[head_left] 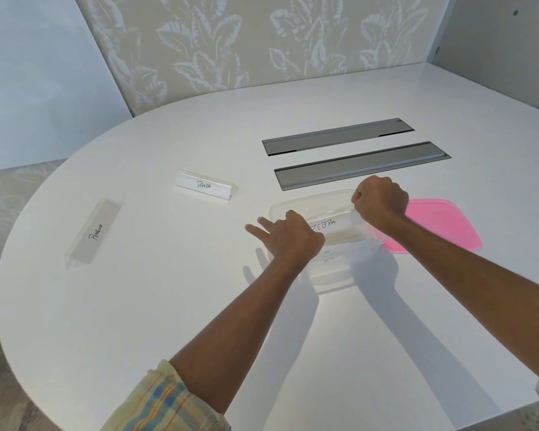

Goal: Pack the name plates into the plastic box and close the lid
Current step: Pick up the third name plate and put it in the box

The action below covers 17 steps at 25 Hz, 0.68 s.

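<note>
Right hand (380, 202) grips the right end of the ZEBRA plate (327, 227) inside the clear box (308, 200), near right; left hand (293, 234) hold unclear. Light, stiff, slick acrylic, I'd say: take the ends

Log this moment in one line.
right hand grips ZEBRA plate in plastic box | left hand at its other end | PANDA plate, PENGUIN plate on table | lid off

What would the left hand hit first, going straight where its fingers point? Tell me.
Probably nothing soon: the left hand points left across bare table, towards the gap between the Panda plate and Penguin plate. Depth is unclear.
</note>
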Each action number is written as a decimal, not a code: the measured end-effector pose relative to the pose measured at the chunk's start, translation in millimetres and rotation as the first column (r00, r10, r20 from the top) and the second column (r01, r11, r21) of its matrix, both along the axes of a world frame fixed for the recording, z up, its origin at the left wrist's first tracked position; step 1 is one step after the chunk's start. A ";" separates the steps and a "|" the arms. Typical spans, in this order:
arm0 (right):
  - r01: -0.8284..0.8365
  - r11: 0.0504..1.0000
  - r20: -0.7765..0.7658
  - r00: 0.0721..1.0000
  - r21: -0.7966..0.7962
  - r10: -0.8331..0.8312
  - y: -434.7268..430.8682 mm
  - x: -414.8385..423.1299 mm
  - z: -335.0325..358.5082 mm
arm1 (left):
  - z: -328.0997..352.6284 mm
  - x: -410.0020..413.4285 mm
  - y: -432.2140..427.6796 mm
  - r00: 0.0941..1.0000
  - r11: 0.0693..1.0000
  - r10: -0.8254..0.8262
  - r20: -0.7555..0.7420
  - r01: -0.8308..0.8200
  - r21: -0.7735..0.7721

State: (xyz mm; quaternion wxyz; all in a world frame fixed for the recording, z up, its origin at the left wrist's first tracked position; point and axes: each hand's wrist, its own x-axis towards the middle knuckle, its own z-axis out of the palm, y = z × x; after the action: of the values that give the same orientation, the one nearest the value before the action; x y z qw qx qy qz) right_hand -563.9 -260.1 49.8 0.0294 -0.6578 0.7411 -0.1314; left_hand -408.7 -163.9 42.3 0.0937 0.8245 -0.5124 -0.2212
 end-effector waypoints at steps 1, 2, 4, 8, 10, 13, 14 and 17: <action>-0.008 1.000 -0.034 0.999 -0.001 0.008 0.3 1.3 -1.3 | -1.0 -0.3 -0.5 1.000 1.000 -0.002 0.000 0.002 0.003; -0.017 1.000 -0.075 0.997 0.004 0.017 0.8 3.0 -2.8 | -1.8 -0.5 -0.6 1.000 1.000 -0.003 0.002 0.003 0.001; -0.044 0.999 -0.161 0.986 0.022 0.047 2.1 6.5 -5.6 | -2.7 -0.7 -0.8 1.000 1.000 -0.008 0.015 0.008 -0.006; -0.106 0.991 -0.326 0.936 0.086 0.129 6.7 13.7 -10.6 | -3.1 -1.6 -0.8 0.998 1.000 -0.029 0.047 0.030 -0.007; -0.137 0.984 -0.384 0.907 0.115 0.172 8.2 17.5 -9.2 | -2.4 -0.8 -0.6 0.998 0.999 -0.035 0.056 0.036 -0.002; -0.184 0.974 -0.427 0.876 0.132 0.223 8.6 21.0 -6.2 | -1.9 1.6 -1.1 0.995 0.998 -0.061 0.081 0.060 0.017; -0.199 0.971 -0.433 0.869 0.135 0.239 8.7 21.4 -6.0 | -1.4 2.7 -0.6 0.994 0.998 -0.068 0.090 0.067 0.015; -0.247 0.961 -0.445 0.852 0.122 0.275 8.7 20.2 -8.8 | -2.2 4.9 1.1 0.988 0.996 -0.087 0.129 0.089 -0.011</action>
State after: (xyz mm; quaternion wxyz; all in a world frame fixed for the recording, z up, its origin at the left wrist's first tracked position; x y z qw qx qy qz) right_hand -543.7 -251.5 41.0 -0.1085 -0.7633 0.6345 0.0549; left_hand -403.8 -162.8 40.2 0.0576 0.8127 -0.5551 -0.1675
